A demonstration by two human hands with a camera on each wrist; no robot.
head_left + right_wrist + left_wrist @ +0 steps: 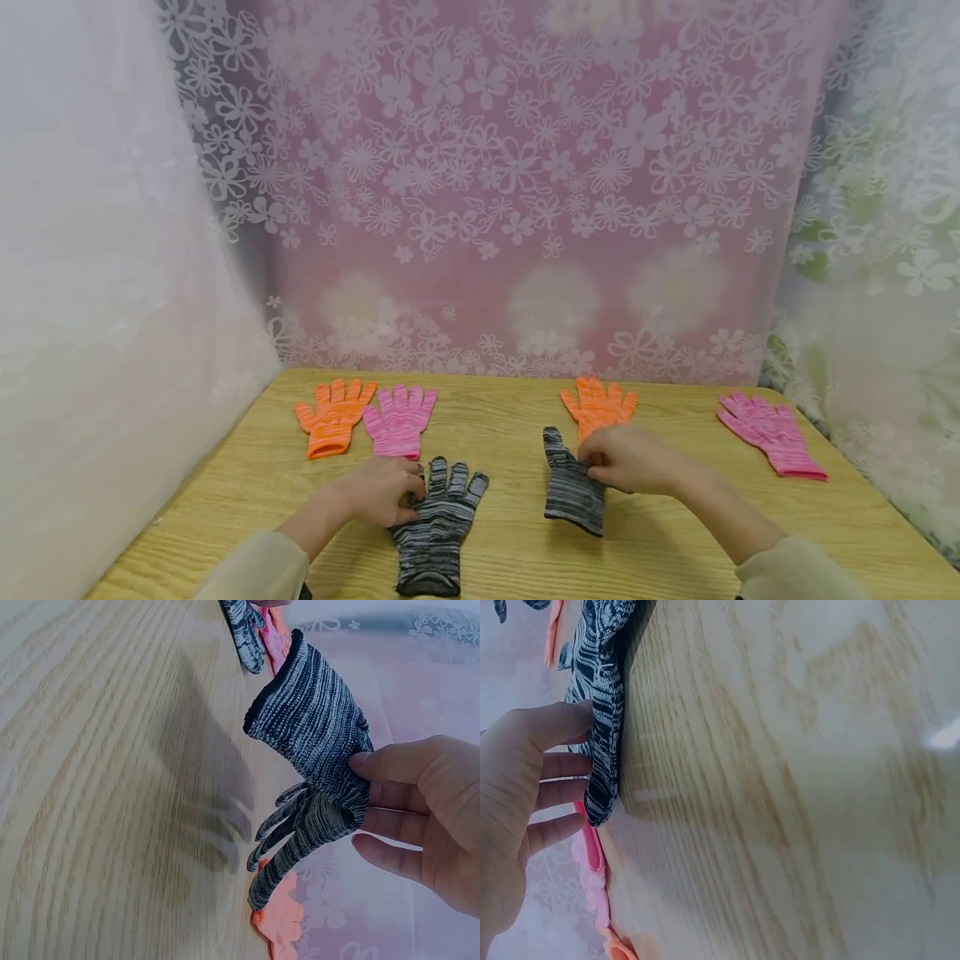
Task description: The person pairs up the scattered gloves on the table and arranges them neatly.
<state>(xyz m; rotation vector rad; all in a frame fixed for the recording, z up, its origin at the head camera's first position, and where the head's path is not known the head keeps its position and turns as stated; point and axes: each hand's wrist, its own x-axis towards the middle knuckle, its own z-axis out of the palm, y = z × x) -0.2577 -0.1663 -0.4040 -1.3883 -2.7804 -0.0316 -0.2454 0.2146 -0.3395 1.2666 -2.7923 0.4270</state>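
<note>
My right hand (637,458) pinches a black-and-grey striped knit glove (573,492) between thumb and fingers. In the right wrist view that glove (322,720) hangs off the table, cuff up towards the left, its fingers drooping and casting a shadow on the wood. My left hand (378,492) is at the thumb side of a matching black-and-grey glove (435,533), which lies with its fingers pointing away and its cuff near me. In the left wrist view my thumb and curled fingers meet the edge of this glove (604,697); some fingertips are hidden behind it.
Along the far side of the wooden table (510,433) lie an orange glove (333,417) and a pink glove (401,421) on the left. Another orange glove (596,404) is behind my right hand. A second pink glove (776,437) lies far right. Flowered curtains (525,208) surround the table.
</note>
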